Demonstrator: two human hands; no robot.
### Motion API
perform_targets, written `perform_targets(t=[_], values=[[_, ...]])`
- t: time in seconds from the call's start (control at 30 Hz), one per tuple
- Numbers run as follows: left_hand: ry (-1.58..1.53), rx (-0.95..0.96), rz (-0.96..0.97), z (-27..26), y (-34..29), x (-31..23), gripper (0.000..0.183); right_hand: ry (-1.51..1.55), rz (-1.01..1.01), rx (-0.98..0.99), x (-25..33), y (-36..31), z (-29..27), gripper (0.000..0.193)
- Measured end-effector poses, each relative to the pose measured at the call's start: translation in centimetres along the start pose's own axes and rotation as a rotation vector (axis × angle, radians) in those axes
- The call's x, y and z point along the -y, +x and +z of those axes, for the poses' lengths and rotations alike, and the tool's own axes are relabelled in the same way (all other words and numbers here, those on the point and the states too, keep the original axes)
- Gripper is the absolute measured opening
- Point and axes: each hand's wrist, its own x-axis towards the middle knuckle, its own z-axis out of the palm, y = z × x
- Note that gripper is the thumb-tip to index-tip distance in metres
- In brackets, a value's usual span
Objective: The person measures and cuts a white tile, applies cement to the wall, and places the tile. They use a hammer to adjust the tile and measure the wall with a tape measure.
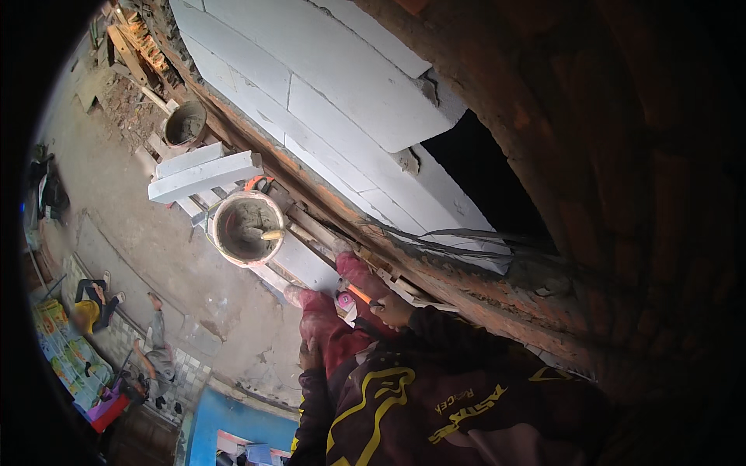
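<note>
My right hand [395, 309] is closed around a slim orange tool [359, 293], held in front of my red trousers [330, 330]. The tool's far end and exact kind are not clear. Just beyond it, by my legs, is a small round pink thing [344, 300]. My left hand [310, 354] rests against my left thigh with its fingers stretched out, holding nothing I can see. Ahead of my feet stands a white-rimmed bucket [220, 247] of grey mortar. A wooden-looking handle [272, 234] sticks out of it.
Loose white blocks [206, 177] lie across planks beyond the bucket, with a second mortar bucket [186, 123] farther off. A white block wall [334, 101] rises at my right, between rough brickwork [497, 299]. Down at left, people [158, 361] sit near a colourful mat [66, 349].
</note>
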Motion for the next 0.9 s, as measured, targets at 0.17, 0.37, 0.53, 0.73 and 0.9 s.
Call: perform_targets(t=[0.17, 0.37, 0.53, 0.73, 0.9], values=[[0.124, -0.029, -0.004, 3.3, -1.2, -4.5, 0.078, -0.383, -0.211, -0.115, -2.0, 2.2, -0.5, 0.032], [-0.077, -0.298, 0.15, 3.0, -3.5, -8.0, 0.074, -0.831, -0.196, -0.049, 2.6, 8.1, -0.2, 0.04], [-0.13, -0.31, 0.029, 3.6, 1.5, -6.2, 0.075, -0.933, -0.141, 0.067, 8.0, 18.1, 2.8, 0.048], [0.214, -0.298, -0.036, 5.1, 6.7, -3.6, 0.074, -0.663, -0.276, -0.191, 4.7, 36.1, 11.8, 0.071], [0.252, -0.275, -0.037, 2.6, 7.8, -2.9, 0.068, -0.496, -0.507, -0.33, -3.8, 50.1, 16.8, 0.075]])
